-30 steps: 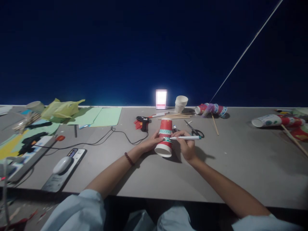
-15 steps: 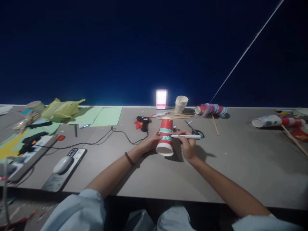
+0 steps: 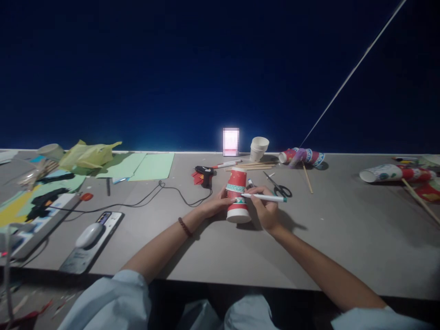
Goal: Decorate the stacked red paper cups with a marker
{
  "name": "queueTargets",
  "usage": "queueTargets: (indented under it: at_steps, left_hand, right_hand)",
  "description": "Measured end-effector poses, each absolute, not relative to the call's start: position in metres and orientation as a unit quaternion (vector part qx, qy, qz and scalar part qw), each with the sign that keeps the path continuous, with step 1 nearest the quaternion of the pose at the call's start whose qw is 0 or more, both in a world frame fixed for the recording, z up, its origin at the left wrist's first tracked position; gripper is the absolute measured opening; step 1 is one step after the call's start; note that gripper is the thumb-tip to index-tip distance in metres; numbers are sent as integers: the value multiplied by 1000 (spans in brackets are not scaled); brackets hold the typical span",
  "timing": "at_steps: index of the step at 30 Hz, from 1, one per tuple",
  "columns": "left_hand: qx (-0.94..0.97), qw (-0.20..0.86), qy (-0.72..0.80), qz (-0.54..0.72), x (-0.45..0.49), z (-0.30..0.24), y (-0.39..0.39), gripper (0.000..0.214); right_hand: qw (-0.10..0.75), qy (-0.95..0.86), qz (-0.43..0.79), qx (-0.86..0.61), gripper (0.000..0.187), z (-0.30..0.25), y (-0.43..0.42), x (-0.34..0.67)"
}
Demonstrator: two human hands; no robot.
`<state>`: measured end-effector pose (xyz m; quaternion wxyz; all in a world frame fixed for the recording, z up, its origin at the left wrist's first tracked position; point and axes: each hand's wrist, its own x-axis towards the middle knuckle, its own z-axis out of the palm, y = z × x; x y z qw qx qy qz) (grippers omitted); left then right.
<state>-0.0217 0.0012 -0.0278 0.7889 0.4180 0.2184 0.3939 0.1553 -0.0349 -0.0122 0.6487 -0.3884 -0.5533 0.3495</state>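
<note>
My left hand (image 3: pixel 217 203) is closed around the left side of two joined paper cups (image 3: pixel 237 176), red with white and teal patterned bands. The cups stand just above or on the table, the white rim of the lower one toward me. In my right hand (image 3: pixel 266 211) is a white marker pen (image 3: pixel 263 197) with a teal end, its tip at the middle of the cups. Just beyond the right hand lie black-handled scissors (image 3: pixel 282 190). A black glue gun (image 3: pixel 205 175) rests on red scraps behind my left hand.
White paper cups (image 3: pixel 259 149) are stacked at the back beside a lit phone (image 3: pixel 231 142). Wooden sticks (image 3: pixel 256 165) lie before them. Decorated cup pieces (image 3: pixel 314 158) are to the right. At left are a power strip (image 3: pixel 51 224), a phone (image 3: pixel 82 261) and green paper (image 3: pixel 154 166).
The cups have turned in my left hand, so the open end faces me less and the thumb now lies across them. The marker has shifted slightly left with my right hand.
</note>
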Motion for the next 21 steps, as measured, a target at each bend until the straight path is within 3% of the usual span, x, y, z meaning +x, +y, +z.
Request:
queueTargets:
  at_steps: [21]
  left_hand:
    - [440,775,219,396,-22,-31,2,77]
  right_hand:
    - [625,-582,331,-401,6,-12,-35,157]
